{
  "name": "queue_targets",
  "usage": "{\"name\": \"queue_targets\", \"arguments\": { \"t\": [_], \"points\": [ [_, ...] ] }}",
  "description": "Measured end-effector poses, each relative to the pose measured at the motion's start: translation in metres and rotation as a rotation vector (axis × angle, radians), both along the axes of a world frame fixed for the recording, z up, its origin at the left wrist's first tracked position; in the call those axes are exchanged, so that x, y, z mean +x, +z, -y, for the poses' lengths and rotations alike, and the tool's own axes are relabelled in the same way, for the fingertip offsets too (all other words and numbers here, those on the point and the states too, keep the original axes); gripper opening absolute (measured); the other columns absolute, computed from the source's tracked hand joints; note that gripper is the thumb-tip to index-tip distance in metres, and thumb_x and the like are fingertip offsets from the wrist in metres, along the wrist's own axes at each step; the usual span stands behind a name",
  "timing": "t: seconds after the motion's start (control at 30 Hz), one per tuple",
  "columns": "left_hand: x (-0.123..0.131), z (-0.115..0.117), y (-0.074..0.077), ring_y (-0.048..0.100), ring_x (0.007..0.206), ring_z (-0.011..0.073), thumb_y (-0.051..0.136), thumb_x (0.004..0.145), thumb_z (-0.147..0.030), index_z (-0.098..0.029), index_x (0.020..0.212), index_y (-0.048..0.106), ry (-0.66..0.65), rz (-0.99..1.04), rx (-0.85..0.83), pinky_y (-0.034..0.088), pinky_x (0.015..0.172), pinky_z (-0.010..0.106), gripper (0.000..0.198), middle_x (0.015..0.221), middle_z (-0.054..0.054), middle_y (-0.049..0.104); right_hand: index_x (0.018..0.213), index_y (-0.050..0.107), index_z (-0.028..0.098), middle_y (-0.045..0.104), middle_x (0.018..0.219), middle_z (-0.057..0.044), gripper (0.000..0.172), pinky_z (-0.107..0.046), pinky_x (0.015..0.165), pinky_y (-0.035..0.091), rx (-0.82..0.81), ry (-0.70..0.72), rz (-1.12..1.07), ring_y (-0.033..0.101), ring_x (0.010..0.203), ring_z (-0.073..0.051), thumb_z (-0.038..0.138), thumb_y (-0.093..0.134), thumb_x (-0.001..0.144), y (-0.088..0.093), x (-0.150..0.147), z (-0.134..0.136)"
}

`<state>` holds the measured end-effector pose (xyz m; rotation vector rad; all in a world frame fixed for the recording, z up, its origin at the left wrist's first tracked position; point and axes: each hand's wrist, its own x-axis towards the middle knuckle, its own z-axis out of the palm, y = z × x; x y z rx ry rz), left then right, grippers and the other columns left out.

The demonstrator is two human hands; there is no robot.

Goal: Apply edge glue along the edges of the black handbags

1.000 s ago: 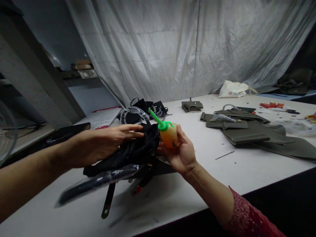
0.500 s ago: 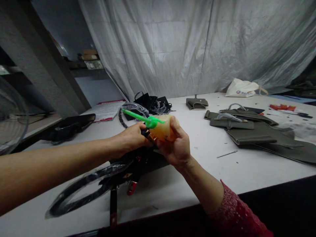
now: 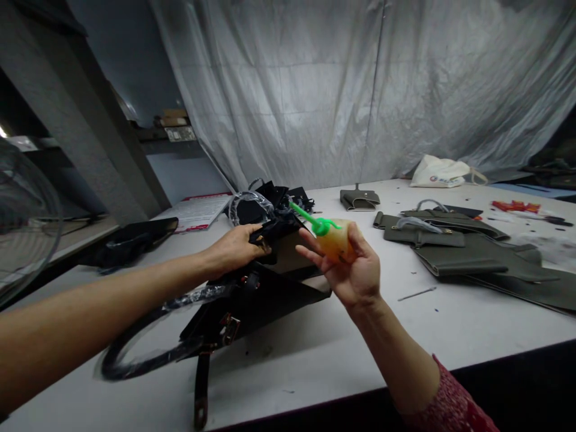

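The right hand (image 3: pixel 355 276) has drawn the green-nozzled squeeze bottle (image 3: pixel 335 240) back from the left hand (image 3: pixel 234 249), its fingers wrapped round the amber body. The left hand stays pinched on the upper edge of the black handbag (image 3: pixel 261 300), which rests on the tabletop (image 3: pixel 405 324).

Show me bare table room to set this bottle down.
Bare table runs along the near edge between the black bag and the olive leather pieces, near the right hand holding the bottle; only a thin pin lies there. Crowded: the right side with those pieces, the far middle with black parts, and round the left hand.
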<state>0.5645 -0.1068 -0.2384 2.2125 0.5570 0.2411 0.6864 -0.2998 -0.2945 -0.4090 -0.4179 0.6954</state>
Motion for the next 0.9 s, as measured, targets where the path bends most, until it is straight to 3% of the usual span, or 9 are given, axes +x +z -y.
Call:
{"name": "queue_targets", "arguments": {
  "t": [0.13, 0.23, 0.33, 0.43, 0.53, 0.63, 0.73, 0.8, 0.9],
  "points": [
    [-0.002, -0.019, 0.000, 0.050, 0.059, 0.0144, 0.063, 0.077, -0.036, -0.024, 0.088, 0.055, 0.108, 0.107, 0.107, 0.033, 0.053, 0.025, 0.019, 0.067, -0.005, 0.053, 0.100, 0.069, 0.018, 0.077, 0.103, -0.009, 0.024, -0.049, 0.082, 0.066, -0.049, -0.121, -0.066, 0.076, 0.101, -0.033, 0.040, 0.064, 0.093, -0.010, 0.016, 0.022],
    [0.004, -0.034, 0.000, 0.051, 0.065, 0.0158, 0.057, 0.081, -0.036, -0.024, 0.094, 0.050, 0.178, 0.159, 0.235, 0.036, 0.058, 0.027, 0.019, 0.073, -0.004, 0.051, 0.100, 0.070, 0.017, 0.078, 0.100, -0.010, 0.023, -0.039, 0.073, 0.067, -0.107, -0.174, -0.119, 0.078, 0.094, -0.032, 0.038, 0.066, 0.091, -0.019, 0.017, 0.029],
    [0.009, -0.047, -0.003, 0.052, 0.076, 0.0165, 0.055, 0.085, -0.039, -0.022, 0.100, 0.049, 0.173, 0.251, 0.372, 0.039, 0.068, 0.028, 0.023, 0.082, -0.002, 0.052, 0.100, 0.070, 0.018, 0.078, 0.098, -0.011, 0.022, -0.036, 0.070, 0.067, -0.145, -0.204, -0.148, 0.078, 0.089, -0.030, 0.037, 0.067, 0.090, -0.025, 0.014, 0.031],
    [0.010, -0.049, -0.005, 0.054, 0.083, 0.0172, 0.056, 0.088, -0.050, -0.022, 0.108, 0.049, 0.129, 0.289, 0.351, 0.041, 0.075, 0.029, 0.035, 0.089, -0.001, 0.055, 0.098, 0.070, 0.019, 0.079, 0.097, -0.010, 0.020, -0.035, 0.068, 0.067, -0.164, -0.216, -0.164, 0.079, 0.085, -0.029, 0.036, 0.070, 0.089, -0.029, 0.013, 0.032],
    [0.010, -0.043, -0.002, 0.058, 0.082, 0.0185, 0.068, 0.078, -0.067, -0.022, 0.110, 0.048, 0.102, 0.267, 0.270, 0.043, 0.073, 0.030, 0.059, 0.090, -0.001, 0.058, 0.097, 0.071, 0.020, 0.079, 0.096, -0.009, 0.019, -0.034, 0.066, 0.068, -0.160, -0.235, -0.169, 0.079, 0.083, -0.027, 0.036, 0.073, 0.087, -0.032, 0.017, 0.035],
    [0.013, -0.036, 0.001, 0.060, 0.076, 0.0192, 0.085, 0.061, -0.064, -0.023, 0.111, 0.046, 0.067, 0.207, 0.230, 0.044, 0.067, 0.029, 0.075, 0.082, -0.002, 0.060, 0.098, 0.072, 0.021, 0.079, 0.096, -0.006, 0.020, -0.033, 0.065, 0.068, -0.158, -0.260, -0.151, 0.079, 0.083, -0.026, 0.036, 0.076, 0.085, -0.035, 0.019, 0.039],
    [0.018, -0.038, -0.001, 0.059, 0.078, 0.0183, 0.083, 0.065, -0.052, -0.021, 0.103, 0.056, -0.003, 0.239, 0.316, 0.046, 0.071, 0.029, 0.056, 0.087, 0.000, 0.062, 0.098, 0.072, 0.021, 0.079, 0.094, -0.007, 0.023, -0.034, 0.067, 0.067, -0.190, -0.267, -0.111, 0.079, 0.082, -0.026, 0.040, 0.075, 0.085, -0.035, 0.017, 0.043],
    [0.020, -0.044, -0.003, 0.057, 0.080, 0.0171, 0.077, 0.070, -0.047, -0.019, 0.093, 0.061, -0.053, 0.285, 0.348, 0.047, 0.073, 0.028, 0.039, 0.092, 0.002, 0.061, 0.098, 0.072, 0.020, 0.078, 0.090, -0.008, 0.028, -0.031, 0.060, 0.066, -0.222, -0.286, -0.063, 0.078, 0.076, -0.025, 0.044, 0.075, 0.084, -0.033, 0.014, 0.049],
    [0.019, -0.050, -0.002, 0.056, 0.076, 0.0156, 0.076, 0.073, -0.047, -0.017, 0.089, 0.064, -0.160, 0.243, 0.163, 0.046, 0.069, 0.026, 0.036, 0.085, 0.001, 0.061, 0.096, 0.072, 0.019, 0.076, 0.080, -0.007, 0.035, -0.023, 0.040, 0.054, -0.269, -0.354, 0.023, 0.072, 0.059, -0.021, 0.050, 0.077, 0.080, -0.030, 0.010, 0.060]
  ]
}}
